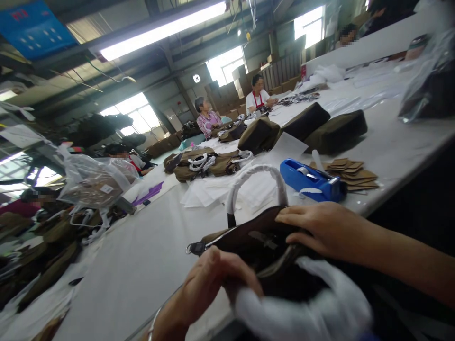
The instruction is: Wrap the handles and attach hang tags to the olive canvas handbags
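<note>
A dark olive handbag (265, 237) lies unzipped at the table's near edge, its dark inside facing me. White wrapping covers both handles; the far handle (256, 171) stands up, and the near one (305, 308) is blurred in front. My left hand (216, 279) grips the bag's near left edge, fingers curled over it. At the right end of the opening, my right hand (320, 229) holds the bag's rim, its fingertips at the edge and the thumb side toward the inside.
On the white table (135, 255), a blue tape dispenser (311, 180) sits beside brown cardboard pieces (351, 174). White sheets (209, 192) and more olive bags (209, 163) lie beyond. A plastic-wrapped bundle (97, 180) is at left. Several people sit farther back.
</note>
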{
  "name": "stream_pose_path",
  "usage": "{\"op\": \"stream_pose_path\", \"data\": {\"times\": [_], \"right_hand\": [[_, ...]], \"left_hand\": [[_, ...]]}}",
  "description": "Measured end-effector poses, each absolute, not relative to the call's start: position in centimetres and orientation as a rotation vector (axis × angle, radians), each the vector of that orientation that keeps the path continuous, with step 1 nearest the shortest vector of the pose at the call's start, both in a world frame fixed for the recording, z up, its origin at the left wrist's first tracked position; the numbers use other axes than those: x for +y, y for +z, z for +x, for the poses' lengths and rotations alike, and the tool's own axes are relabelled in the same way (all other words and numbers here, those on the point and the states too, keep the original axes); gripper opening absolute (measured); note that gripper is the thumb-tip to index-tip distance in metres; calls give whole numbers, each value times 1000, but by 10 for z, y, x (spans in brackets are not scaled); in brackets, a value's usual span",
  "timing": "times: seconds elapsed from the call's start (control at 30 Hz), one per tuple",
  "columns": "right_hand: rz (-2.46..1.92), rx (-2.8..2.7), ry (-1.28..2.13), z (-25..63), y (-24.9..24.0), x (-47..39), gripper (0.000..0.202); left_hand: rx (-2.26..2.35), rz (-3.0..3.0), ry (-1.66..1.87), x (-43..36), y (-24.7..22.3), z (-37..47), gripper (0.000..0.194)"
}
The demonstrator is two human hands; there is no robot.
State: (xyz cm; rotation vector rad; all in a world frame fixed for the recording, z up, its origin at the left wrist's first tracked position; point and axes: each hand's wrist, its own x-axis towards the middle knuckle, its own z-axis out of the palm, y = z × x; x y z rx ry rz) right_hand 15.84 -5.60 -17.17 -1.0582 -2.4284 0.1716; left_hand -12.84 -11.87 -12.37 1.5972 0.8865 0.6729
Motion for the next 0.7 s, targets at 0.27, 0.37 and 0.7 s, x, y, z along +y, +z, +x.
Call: {"op": "stream_pose_path", "data": {"times": [0.27, 0.37, 0.7], "right_hand": [[-1093, -2668, 152, 141, -177, -77, 84], [-1151, -2679, 220, 139, -177, -79, 88], [-1181, -2645, 433, 141, -177, -82, 92]], "left_hand": [[1293, 2508, 144, -84, -116, -85, 13], [1156, 2947, -178, -62, -133, -67, 17], [886, 3108, -367, -41, -166, -66, 23]]}}
